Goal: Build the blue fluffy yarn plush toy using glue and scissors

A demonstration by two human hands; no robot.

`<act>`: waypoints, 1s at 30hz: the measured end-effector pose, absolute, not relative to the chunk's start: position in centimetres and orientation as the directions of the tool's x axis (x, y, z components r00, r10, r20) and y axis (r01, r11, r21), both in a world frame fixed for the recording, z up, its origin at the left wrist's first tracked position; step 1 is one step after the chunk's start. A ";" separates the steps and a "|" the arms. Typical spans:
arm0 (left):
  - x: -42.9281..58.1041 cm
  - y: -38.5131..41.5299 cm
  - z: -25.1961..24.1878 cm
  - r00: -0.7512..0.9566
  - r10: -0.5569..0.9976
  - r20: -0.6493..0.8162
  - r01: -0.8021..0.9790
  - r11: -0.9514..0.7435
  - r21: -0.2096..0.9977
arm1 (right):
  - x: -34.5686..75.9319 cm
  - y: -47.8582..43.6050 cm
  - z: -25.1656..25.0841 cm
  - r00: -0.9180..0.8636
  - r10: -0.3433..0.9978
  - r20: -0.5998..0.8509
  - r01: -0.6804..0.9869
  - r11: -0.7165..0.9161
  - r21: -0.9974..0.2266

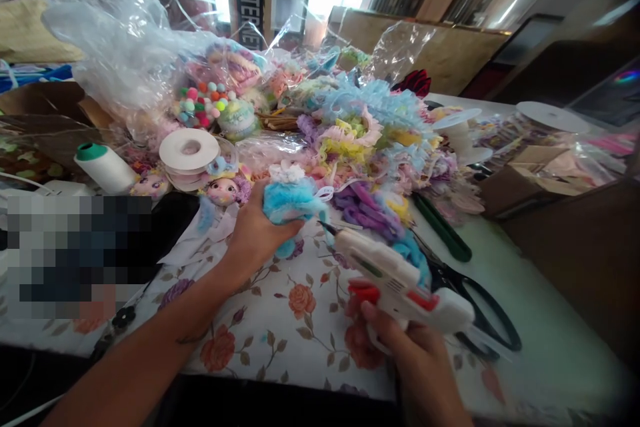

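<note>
My left hand is closed around a fluffy blue piece with a white ruffle on top and a small white ribbon loop at its right side. In my right hand is a white hot glue gun with a red trigger. Its dark nozzle points up and left, close to the lower right edge of the blue piece. Whether the nozzle touches it I cannot tell. Purple fluffy material lies just behind the gun. Large black-handled scissors rest partly behind the gun.
A floral tablecloth covers the front. Behind stand a ribbon spool, a thread cone, doll heads, colourful pompoms and heaped lace trim. At right are a green-handled tool and a cardboard box.
</note>
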State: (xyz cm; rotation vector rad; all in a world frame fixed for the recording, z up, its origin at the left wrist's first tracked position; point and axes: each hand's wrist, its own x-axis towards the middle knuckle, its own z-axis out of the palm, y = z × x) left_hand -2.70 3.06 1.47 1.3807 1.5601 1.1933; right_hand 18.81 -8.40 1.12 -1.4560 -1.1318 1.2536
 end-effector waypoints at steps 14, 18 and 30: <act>-2.4 2.3 2.2 -0.161 0.979 0.122 0.437 -0.040 0.899 | 16.8 -8.5 -0.3 0.156 0.964 -0.213 0.152 -0.237 -0.960; -2.3 2.2 2.1 -0.160 0.982 0.102 0.438 -0.022 0.899 | 16.7 -8.3 -0.1 0.153 0.965 -0.211 0.175 -0.237 -0.956; -2.1 2.0 2.5 -0.171 0.982 0.083 0.419 -0.003 0.908 | 16.6 -8.3 0.0 0.178 0.958 -0.223 0.211 -0.258 -0.943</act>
